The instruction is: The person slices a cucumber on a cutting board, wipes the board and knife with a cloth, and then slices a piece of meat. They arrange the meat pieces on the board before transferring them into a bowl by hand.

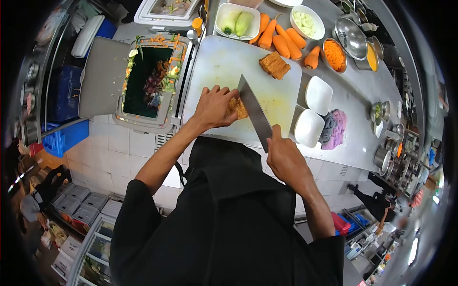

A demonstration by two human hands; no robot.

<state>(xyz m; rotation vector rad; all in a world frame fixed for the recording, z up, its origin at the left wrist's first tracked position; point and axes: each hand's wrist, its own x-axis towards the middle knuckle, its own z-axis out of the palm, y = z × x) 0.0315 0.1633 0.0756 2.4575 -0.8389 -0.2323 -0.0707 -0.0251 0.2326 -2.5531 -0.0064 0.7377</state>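
Note:
On the white cutting board lies a piece of brown fried food. My left hand holds it from the left with bent fingers, hiding part of it. My right hand is closed round the handle of a cleaver. The blade stands close along the right side of the piece; whether it touches is hard to tell. A larger brown fried piece rests at the board's upper right, apart from both hands.
Left of the board is an open bin with vegetable scraps. Carrots, a bowl of grated carrot, white bowls and a purple cloth lie beyond and right. People stand at lower left and lower right.

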